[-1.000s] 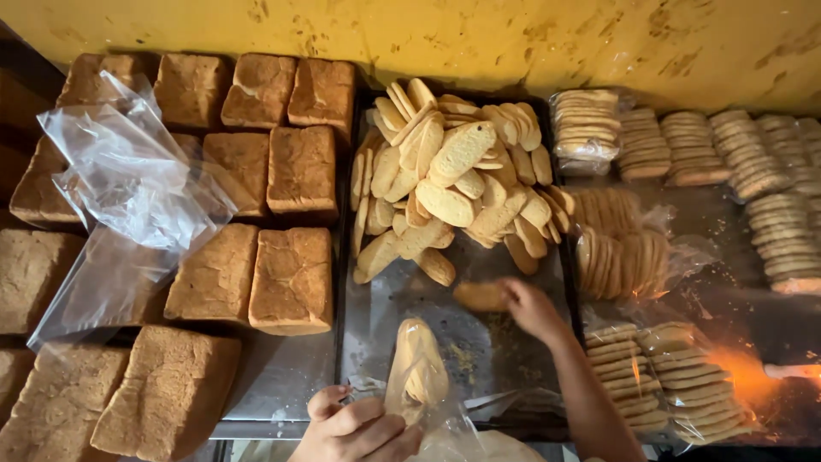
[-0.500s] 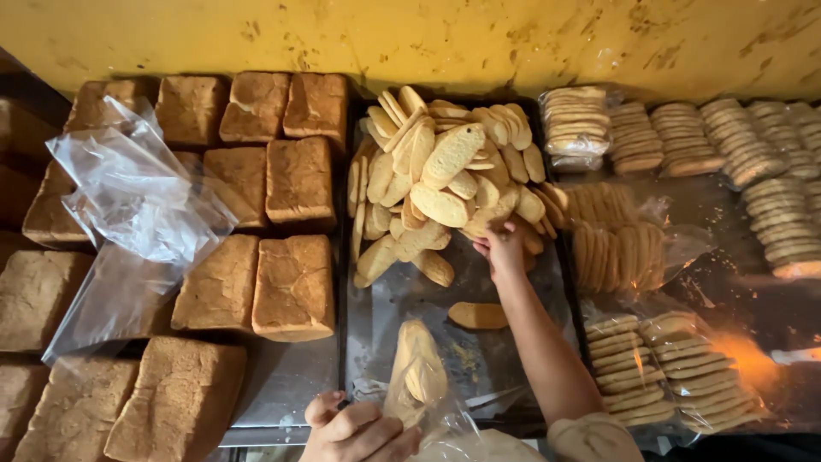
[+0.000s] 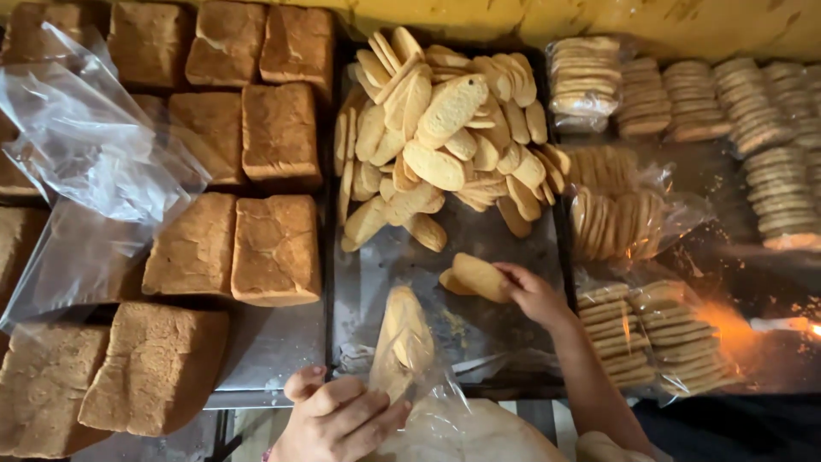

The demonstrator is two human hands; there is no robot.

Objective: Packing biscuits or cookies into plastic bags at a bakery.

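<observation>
Hands: right (image 3: 537,295) grips a rusk (image 3: 481,276); left (image 3: 338,419) holds bag (image 3: 406,338) beside loaves (image 3: 275,248).

Left hand (image 3: 342,419) sits at six o'clock, fingers curled shut; right hand (image 3: 534,295), forearm extended toward one o'clock, pinches closed.

right hand (image 3: 534,295) grips oval biscuits (image 3: 479,276) over the tray (image 3: 530,248); left hand (image 3: 338,419) holds a seemingly part-filled clear bag (image 3: 404,342).
</observation>
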